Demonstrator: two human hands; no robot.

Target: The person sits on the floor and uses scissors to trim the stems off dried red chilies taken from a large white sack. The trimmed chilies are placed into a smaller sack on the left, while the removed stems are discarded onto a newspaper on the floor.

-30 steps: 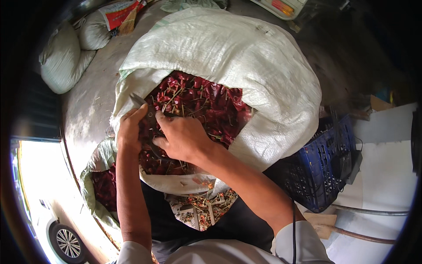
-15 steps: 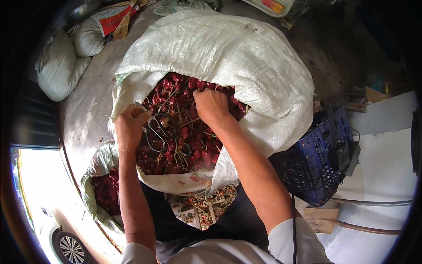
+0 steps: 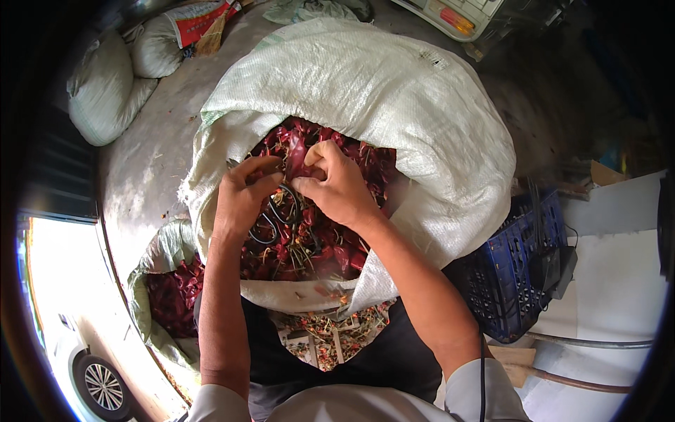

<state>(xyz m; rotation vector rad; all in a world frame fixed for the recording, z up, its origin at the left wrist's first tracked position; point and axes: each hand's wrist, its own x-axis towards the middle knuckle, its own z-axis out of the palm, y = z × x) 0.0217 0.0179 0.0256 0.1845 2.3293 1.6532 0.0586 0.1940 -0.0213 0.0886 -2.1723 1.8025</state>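
Note:
A big white woven sack [image 3: 365,77] stands open in front of me, full of dark red dried chili peppers [image 3: 337,250] with stems. Over its opening, my right hand [image 3: 339,184] is closed on a single red chili pepper [image 3: 298,155], pinched by thumb and fingers. Close beside it on the left, my left hand [image 3: 246,193] is curled closed around what look like scissors with black loop handles [image 3: 290,205]. The loops hang below its fingers over the peppers, and a bit of metal shows at its far side.
At my left is a smaller open sack [image 3: 151,264] of red peppers. Filled white sacks [image 3: 102,91] and a straw broom [image 3: 209,41] lie at the far left. A blue plastic crate [image 3: 503,267] stands at my right. Plant scraps [image 3: 330,337] cover the slats between my legs.
My right hand has come up from the peppers toward me with one chili in its fingers. My left hand has moved right, bringing the black loops along, and the hands are now close together.

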